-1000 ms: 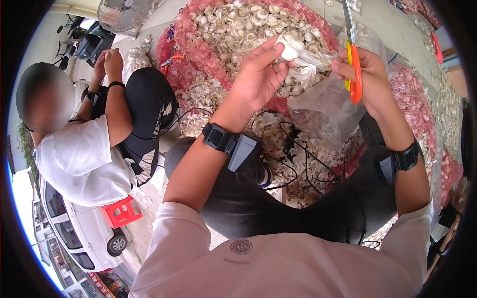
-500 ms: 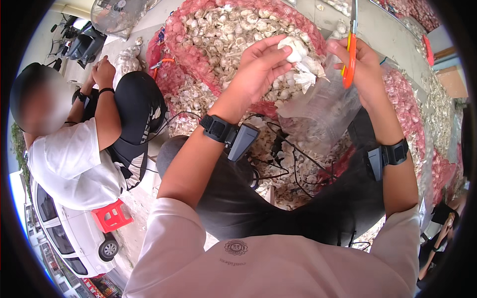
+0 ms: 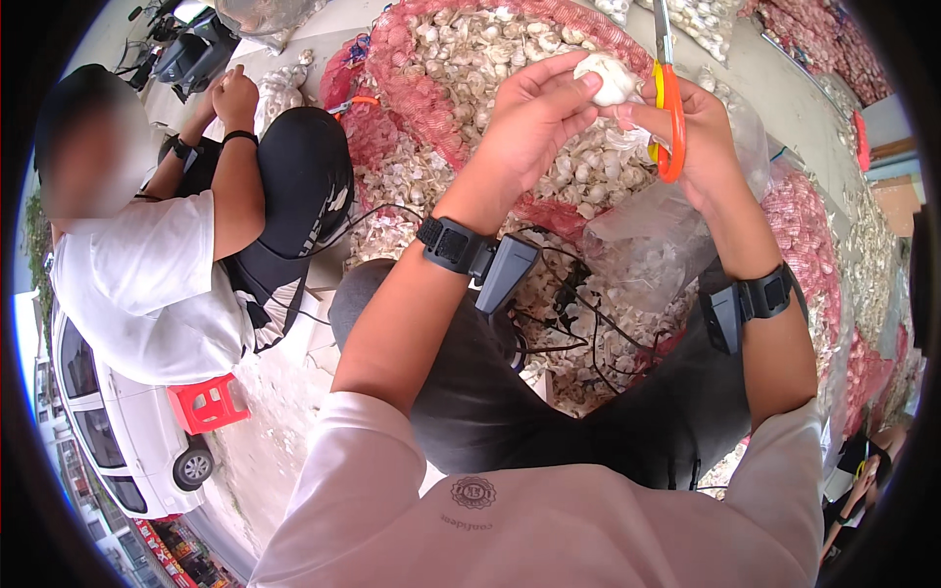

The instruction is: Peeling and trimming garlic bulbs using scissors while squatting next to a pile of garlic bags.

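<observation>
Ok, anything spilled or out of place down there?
Yes: black cables loop untidily over loose garlic skins strewn between the knees, an odd place for wiring. The garlic bulb in the left hand shows no obvious damage.

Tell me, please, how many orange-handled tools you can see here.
2: the scissors in the right hand, and another tool by the red mesh to the left. Others may be hidden.

One wide fisheye, the left of a head-worn pair, looks down past my shirt (image 3: 559, 529) at the near side. It takes in my left grip (image 3: 539, 120) and right grip (image 3: 702, 142) close up, spreading from a white car (image 3: 110, 387) at left to a red mesh sack (image 3: 799, 211) at right.
</observation>
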`<act>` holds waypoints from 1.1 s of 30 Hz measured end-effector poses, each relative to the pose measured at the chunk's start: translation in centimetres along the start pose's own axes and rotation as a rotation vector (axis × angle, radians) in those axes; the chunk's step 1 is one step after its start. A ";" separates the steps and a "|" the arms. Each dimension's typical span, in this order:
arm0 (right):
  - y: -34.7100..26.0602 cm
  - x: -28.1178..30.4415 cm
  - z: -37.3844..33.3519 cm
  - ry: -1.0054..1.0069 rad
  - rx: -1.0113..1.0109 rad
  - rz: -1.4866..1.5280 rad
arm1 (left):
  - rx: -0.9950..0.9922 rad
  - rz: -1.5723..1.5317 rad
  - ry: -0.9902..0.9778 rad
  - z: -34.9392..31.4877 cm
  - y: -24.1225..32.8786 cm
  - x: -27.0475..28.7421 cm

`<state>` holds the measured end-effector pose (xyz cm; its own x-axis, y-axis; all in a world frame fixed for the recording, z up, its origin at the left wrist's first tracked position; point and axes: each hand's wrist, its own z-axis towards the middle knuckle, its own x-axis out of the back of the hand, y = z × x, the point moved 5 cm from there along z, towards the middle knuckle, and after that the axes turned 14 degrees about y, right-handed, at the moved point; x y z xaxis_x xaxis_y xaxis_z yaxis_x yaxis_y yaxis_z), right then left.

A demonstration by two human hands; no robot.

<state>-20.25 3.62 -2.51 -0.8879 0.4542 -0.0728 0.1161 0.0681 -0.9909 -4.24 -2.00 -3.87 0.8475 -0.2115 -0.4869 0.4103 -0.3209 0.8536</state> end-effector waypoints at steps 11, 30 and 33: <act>0.8 -3.8 2.5 -0.068 -0.018 0.084 | 0.152 -0.298 -0.080 -0.1 2.4 3.0; 0.7 -9.7 1.2 -0.128 0.034 -0.052 | -0.160 0.063 0.179 -1.7 5.1 7.2; 0.7 -10.0 0.5 -0.145 -0.085 0.112 | -0.414 0.399 0.161 -2.0 5.5 7.2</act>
<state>-11.56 -1.33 -2.54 -0.9214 0.3312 -0.2034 0.2492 0.1019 -0.9631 4.80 -3.40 -2.32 0.9903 -0.0891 -0.1070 0.1194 0.1476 0.9818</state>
